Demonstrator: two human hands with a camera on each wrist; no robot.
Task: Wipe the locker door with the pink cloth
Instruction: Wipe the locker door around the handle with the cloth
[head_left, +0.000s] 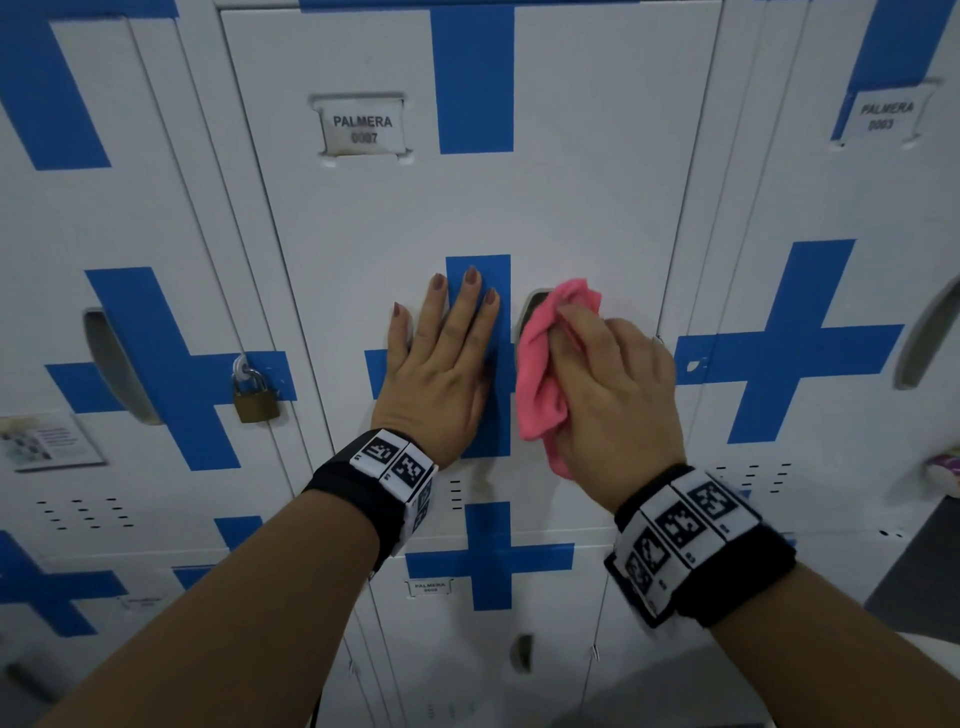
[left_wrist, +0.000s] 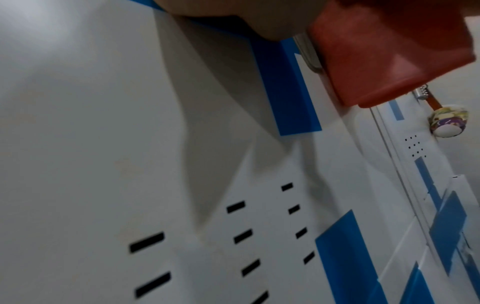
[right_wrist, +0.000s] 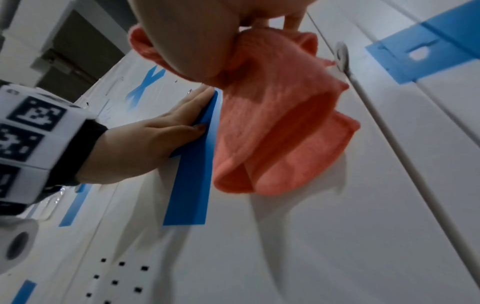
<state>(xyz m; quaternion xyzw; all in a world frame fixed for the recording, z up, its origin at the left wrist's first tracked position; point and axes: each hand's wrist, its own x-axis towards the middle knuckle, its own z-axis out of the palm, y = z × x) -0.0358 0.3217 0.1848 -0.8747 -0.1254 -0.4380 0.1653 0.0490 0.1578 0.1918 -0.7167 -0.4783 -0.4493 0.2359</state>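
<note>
The white locker door (head_left: 363, 218) with a blue cross and a "PALMERA 0007" label fills the middle of the head view. My left hand (head_left: 441, 358) lies flat on the blue cross, fingers straight and spread. Just to its right, my right hand (head_left: 613, 384) grips the bunched pink cloth (head_left: 545, 364) and holds it against the door over the recessed handle (head_left: 535, 304). In the right wrist view the pink cloth (right_wrist: 280, 127) hangs from my fingers beside the flat left hand (right_wrist: 155, 135). In the left wrist view the cloth (left_wrist: 389, 51) shows at the top right.
Neighbouring lockers stand on both sides; the left one carries a brass padlock (head_left: 254, 395). A keychain charm (left_wrist: 448, 121) hangs from a lock on the right-hand locker. Vent slots (left_wrist: 239, 222) run below my hands. A paper roll (right_wrist: 15, 244) shows at the lower left.
</note>
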